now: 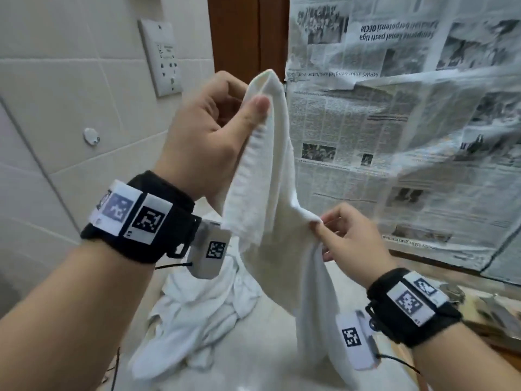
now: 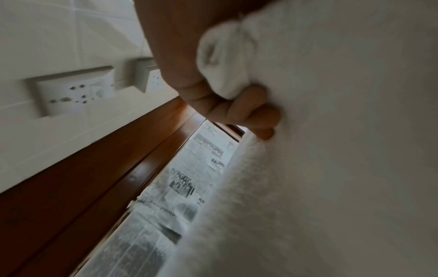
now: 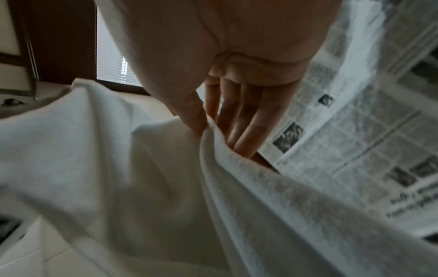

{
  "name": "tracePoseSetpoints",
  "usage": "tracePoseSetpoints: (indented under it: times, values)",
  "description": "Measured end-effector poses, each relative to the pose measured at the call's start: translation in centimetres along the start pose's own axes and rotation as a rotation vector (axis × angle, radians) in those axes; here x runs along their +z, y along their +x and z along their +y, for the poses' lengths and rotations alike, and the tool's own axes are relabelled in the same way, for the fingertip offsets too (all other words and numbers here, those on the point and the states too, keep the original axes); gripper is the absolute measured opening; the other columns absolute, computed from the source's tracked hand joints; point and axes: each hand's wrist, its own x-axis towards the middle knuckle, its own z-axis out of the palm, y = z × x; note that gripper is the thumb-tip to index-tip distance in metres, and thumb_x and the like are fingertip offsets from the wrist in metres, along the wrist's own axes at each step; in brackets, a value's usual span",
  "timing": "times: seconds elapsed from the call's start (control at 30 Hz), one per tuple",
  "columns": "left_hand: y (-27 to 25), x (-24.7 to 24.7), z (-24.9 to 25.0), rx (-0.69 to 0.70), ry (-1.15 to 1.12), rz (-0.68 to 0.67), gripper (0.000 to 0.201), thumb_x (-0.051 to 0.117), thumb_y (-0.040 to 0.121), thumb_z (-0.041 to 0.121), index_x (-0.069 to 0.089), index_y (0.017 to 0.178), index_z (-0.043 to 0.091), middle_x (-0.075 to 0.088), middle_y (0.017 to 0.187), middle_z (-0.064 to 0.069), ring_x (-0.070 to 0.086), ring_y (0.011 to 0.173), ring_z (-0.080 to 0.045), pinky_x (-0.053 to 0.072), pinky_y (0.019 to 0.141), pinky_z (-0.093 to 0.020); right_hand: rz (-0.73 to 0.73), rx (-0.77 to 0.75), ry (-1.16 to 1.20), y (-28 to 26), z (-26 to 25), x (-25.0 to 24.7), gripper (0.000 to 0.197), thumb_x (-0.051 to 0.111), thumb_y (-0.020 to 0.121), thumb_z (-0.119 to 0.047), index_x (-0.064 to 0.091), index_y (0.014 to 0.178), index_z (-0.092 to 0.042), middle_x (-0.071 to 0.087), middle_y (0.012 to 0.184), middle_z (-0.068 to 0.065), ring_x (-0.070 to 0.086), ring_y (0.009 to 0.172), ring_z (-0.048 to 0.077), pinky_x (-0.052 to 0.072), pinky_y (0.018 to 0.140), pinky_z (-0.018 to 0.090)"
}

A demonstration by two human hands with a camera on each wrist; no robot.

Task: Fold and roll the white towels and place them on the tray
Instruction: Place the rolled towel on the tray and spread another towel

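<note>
Left hand (image 1: 205, 128) raised, thumb and curled fingers (image 2: 251, 110) clamped on the top corner of a white towel (image 1: 270, 198). Right hand (image 1: 352, 238) lower, thumb and forefinger pinching the same towel's edge, other fingers (image 3: 246, 120) loosely extended behind the cloth. Towel hanging in the air between both hands, above the counter (image 1: 253, 359). More white towels (image 1: 197, 306) heaped and crumpled on the counter toward its left edge, beneath the left wrist. Newspaper (image 1: 408, 122) covering the window behind. Wall socket (image 1: 162, 57) on the tiles at left.
</note>
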Motion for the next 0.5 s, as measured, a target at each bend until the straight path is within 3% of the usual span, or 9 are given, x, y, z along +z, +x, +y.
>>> tracePoseSetpoints:
  times: [0.07, 0.17, 0.27, 0.33, 0.37, 0.43, 0.5]
  values:
    - [0.4, -0.5, 1.6, 0.027, 0.057, -0.018, 0.028, 0.066, 0.101, 0.031, 0.065, 0.097, 0.004, 0.067, 0.086, -0.017, 0.063, 0.075, -0.036, 0.056, 0.065, -0.051, -0.105, 0.025, 0.083, -2.6, -0.1, 2.4, 0.015, 0.072, 0.095, -0.019, 0.059, 0.089, -0.015, 0.068, 0.079, 0.017, 0.064, 0.059, 0.025, 0.06, 0.06, 0.054]
    - [0.6, -0.8, 3.2, 0.054, 0.185, -0.069, 0.025, 0.067, 0.1, 0.032, 0.067, 0.091, 0.009, 0.066, 0.081, -0.01, 0.061, 0.073, -0.027, 0.052, 0.063, -0.038, -0.306, -0.024, 0.176, -6.4, -0.7, 5.8, 0.01, 0.071, 0.086, -0.012, 0.067, 0.092, -0.018, 0.071, 0.085, 0.01, 0.066, 0.07, 0.016, 0.059, 0.063, 0.039]
    - [0.3, -0.6, 3.6, 0.043, 0.277, -0.178, 0.025, 0.068, 0.098, 0.034, 0.066, 0.084, 0.013, 0.065, 0.076, -0.009, 0.059, 0.069, -0.026, 0.048, 0.059, -0.035, -0.468, -0.086, 0.275, -9.8, -1.8, 8.5, 0.015, 0.069, 0.082, -0.021, 0.076, 0.095, -0.021, 0.076, 0.097, -0.003, 0.068, 0.093, 0.001, 0.055, 0.082, 0.023]
    - [-0.1, -0.5, 3.0, 0.002, 0.317, -0.245, 0.029, 0.068, 0.098, 0.036, 0.067, 0.083, 0.012, 0.065, 0.074, -0.011, 0.056, 0.065, -0.023, 0.045, 0.057, -0.035, -0.522, -0.109, 0.298, -11.1, -1.8, 9.6, 0.012, 0.077, 0.078, -0.027, 0.079, 0.09, -0.025, 0.076, 0.092, -0.006, 0.07, 0.091, 0.003, 0.055, 0.082, 0.02]
    - [-0.3, -0.5, 2.6, -0.033, 0.334, -0.278, 0.031, 0.068, 0.097, 0.038, 0.067, 0.081, 0.012, 0.064, 0.072, -0.009, 0.053, 0.06, -0.018, 0.043, 0.054, -0.032, -0.572, -0.097, 0.299, -11.7, -1.6, 10.1, 0.012, 0.078, 0.075, -0.024, 0.078, 0.086, -0.024, 0.076, 0.087, -0.006, 0.07, 0.086, 0.005, 0.057, 0.078, 0.022]
    - [-0.9, -0.8, 1.6, -0.113, 0.384, -0.343, 0.032, 0.069, 0.096, 0.041, 0.068, 0.079, 0.014, 0.058, 0.064, 0.001, 0.047, 0.054, -0.005, 0.037, 0.05, -0.02, -0.612, 0.066, 0.324, -11.8, -0.4, 10.5, 0.02, 0.07, 0.077, -0.004, 0.077, 0.09, -0.017, 0.076, 0.087, 0.004, 0.07, 0.084, 0.012, 0.062, 0.078, 0.038]
    - [-1.9, -1.3, 0.4, -0.188, 0.432, -0.417, 0.032, 0.071, 0.094, 0.042, 0.07, 0.078, 0.014, 0.057, 0.06, 0.009, 0.049, 0.052, -0.002, 0.037, 0.049, -0.016, -0.586, 0.156, 0.309, -12.3, 0.9, 10.2, 0.025, 0.068, 0.082, 0.004, 0.076, 0.097, -0.014, 0.076, 0.091, 0.011, 0.073, 0.083, 0.021, 0.06, 0.08, 0.046]
